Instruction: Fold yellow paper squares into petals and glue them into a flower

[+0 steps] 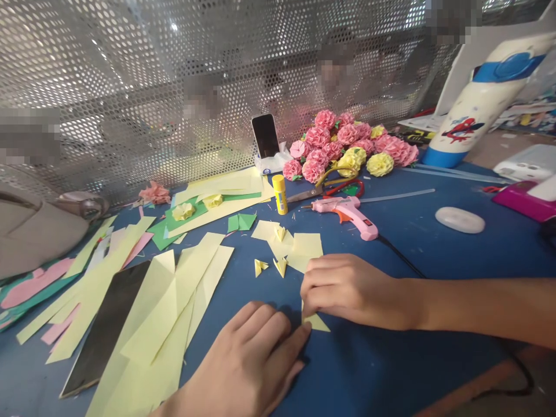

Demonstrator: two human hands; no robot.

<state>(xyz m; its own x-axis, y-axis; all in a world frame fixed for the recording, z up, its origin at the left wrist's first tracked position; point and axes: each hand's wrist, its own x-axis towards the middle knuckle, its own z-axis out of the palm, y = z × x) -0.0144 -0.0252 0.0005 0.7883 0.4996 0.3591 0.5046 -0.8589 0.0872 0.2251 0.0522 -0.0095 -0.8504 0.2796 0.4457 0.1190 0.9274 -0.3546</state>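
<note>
Lit moderately and diffusely around the fingers [319, 296], with soft shadow on the blue table [360, 376] just nearer than them. Shows bright specks in the perforated panel [143, 116], well beyond and left of the fingers. Rendered hazy behind that panel, with pixelated patches. Stretched by wide-angle distortion at the bottle [480, 101], far right of the fingers. Slightly soft throughout.

Paper piece [319, 322] matt; glue gun [345, 209] smooth plastic; screen [130, 69] perforated metal; flowers [318, 136] ruffled paper.
</note>
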